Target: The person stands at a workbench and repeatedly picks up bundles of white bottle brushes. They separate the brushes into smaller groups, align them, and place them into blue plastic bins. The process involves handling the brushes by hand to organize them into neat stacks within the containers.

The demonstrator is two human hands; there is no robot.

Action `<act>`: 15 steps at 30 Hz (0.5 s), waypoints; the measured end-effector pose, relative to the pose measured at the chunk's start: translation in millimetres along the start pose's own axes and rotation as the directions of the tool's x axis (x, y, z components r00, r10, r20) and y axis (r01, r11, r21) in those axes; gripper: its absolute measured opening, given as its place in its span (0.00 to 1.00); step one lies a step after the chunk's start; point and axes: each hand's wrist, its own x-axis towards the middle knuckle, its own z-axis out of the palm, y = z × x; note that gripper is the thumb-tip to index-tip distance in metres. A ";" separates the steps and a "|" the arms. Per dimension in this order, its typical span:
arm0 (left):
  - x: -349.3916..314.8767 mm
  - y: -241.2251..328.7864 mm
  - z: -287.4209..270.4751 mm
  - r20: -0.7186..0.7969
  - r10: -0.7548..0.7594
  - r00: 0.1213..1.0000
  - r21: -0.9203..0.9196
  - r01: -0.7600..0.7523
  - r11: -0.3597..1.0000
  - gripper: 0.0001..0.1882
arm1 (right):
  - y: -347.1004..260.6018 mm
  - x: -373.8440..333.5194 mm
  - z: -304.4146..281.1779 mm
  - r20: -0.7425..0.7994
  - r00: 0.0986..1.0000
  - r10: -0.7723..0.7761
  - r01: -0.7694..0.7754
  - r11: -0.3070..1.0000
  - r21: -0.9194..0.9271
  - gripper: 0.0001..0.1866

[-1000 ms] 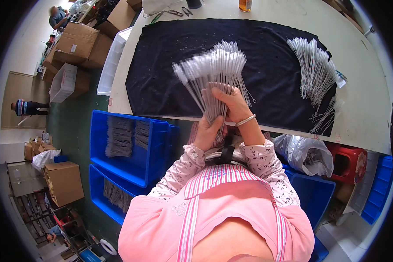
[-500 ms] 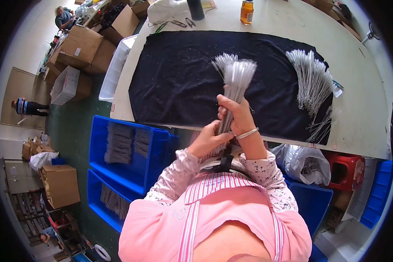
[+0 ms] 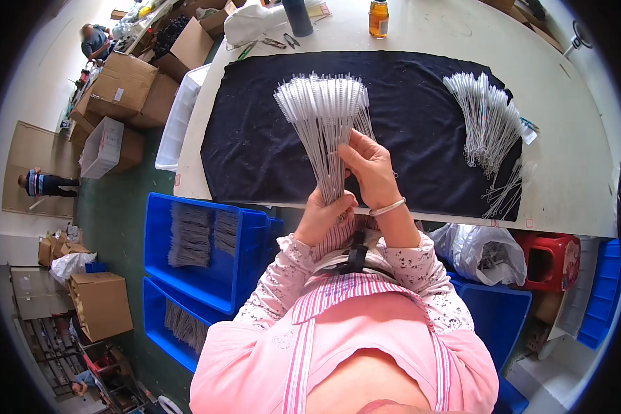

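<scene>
A fanned bunch of thin wire straw brushes (image 3: 316, 103) with white bristle heads stands up over the black cloth (image 3: 245, 138), heads pointing away from me. My left hand (image 3: 324, 215) is closed round the lower wire stems. Higher up, my right hand (image 3: 371, 171) pinches stems at the bunch's right side between thumb and fingers. Behind that side, more stems show on the cloth, partly hidden by the bunch. A big pile of similar brushes (image 3: 488, 124) lies at the cloth's right end, with loose looped wire ends (image 3: 510, 190) nearer the table edge.
Blue bins (image 3: 238, 262) holding grey wire bundles stand low at left. A plastic bag (image 3: 479, 255) and red stool (image 3: 555, 261) sit at right below the table. A jar of amber liquid (image 3: 378, 19), dark bottle (image 3: 297, 17) and small snips (image 3: 291, 41) rest at the far edge.
The bunch has moved left and its heads have spread into a wide fan. My left hand now grips the stems' lower part; my right hand has shifted to the bunch's right side.
</scene>
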 end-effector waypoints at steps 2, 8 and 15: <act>-6.5 -0.4 4.9 0.046 -0.044 0.998 -0.100 0.048 0.994 0.22 | 7.1 3.3 -4.7 -0.047 0.999 -0.001 0.001 1.000 0.001 0.25; -15.8 -2.8 7.3 0.033 -0.053 0.998 -0.286 0.060 0.956 0.27 | 18.4 8.5 -23.4 -0.117 0.986 0.115 -0.122 0.991 -0.060 0.08; -13.2 -4.4 1.2 -0.003 -0.059 0.998 -0.333 0.055 0.941 0.31 | 18.3 11.5 -23.6 -0.095 0.977 0.192 -0.183 0.978 0.097 0.10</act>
